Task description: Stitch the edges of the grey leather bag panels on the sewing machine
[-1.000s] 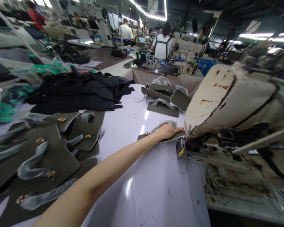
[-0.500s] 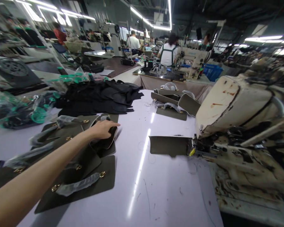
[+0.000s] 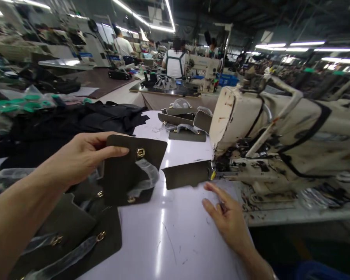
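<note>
At the white table, beside the big sewing machine, one olive-brown bag panel is held up in front of the left heap of panels. The left hand grips its upper left edge, thumb on the front face; the right hand is near the second panel, whose right end lies at the machine. Its index finger and thumb stand apart, but whether the curled fingers hold something, I cannot tell. To handle the raised panel well, I judge, one should press only the bare margin, avoid bending it, and keep the film-wrapped handle from catching on other pieces. Counting: one sewing machine is close, at least one more stands behind; the left heap overlaps too much to count; the far group of panels has at least four; the raised panel carries one handle and two gold-coloured metal fittings
</note>
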The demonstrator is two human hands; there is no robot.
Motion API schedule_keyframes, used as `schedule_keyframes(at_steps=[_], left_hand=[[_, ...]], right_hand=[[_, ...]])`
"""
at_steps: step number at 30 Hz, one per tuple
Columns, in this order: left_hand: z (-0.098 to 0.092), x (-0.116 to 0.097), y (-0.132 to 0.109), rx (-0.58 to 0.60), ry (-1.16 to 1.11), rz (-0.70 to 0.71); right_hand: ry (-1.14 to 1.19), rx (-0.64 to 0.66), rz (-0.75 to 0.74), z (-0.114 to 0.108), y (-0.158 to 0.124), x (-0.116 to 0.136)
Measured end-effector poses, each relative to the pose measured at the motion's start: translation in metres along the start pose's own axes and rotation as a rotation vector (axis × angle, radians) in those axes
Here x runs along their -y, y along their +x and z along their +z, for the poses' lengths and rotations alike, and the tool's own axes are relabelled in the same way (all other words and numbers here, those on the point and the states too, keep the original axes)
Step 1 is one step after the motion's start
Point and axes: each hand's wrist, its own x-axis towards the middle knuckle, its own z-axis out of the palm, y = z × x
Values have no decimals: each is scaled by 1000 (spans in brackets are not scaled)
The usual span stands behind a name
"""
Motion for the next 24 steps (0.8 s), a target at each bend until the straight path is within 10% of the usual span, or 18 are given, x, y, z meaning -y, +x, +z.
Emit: schedule_keyframes(at_steps=[6, 15, 24], left_hand=[[54, 30, -8, 65, -225, -253], [125, 88, -68, 158, -430, -644], [150, 101, -45, 133, -371, -388]], right_hand=[[634, 279, 155, 49, -9, 31], [893, -39, 212, 51, 12, 24], [694, -110, 323, 26, 20, 9]])
